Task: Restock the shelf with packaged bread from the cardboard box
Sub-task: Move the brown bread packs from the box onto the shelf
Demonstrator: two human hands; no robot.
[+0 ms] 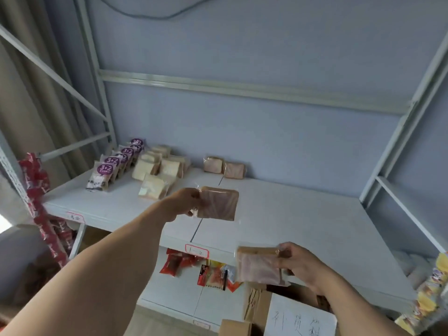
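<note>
Cardboard box [257, 309] cut off by bottom edge; handwritten sign [300, 318] illegible.

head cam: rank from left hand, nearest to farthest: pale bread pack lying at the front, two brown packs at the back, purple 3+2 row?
From the left hand, which holds a brown bread pack:
1. Pale bread pack, just left of the hand, on the shelf.
2. Two brown packs, behind the hand, near the wall.
3. Purple 3+2 row, far left.
The gap between 2 and 3 is modest.

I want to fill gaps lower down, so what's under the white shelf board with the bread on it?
Under the white shelf board, red snack packets and mixed packets hang from its front edge. The right-hand bread pack covers what is behind it.
</note>
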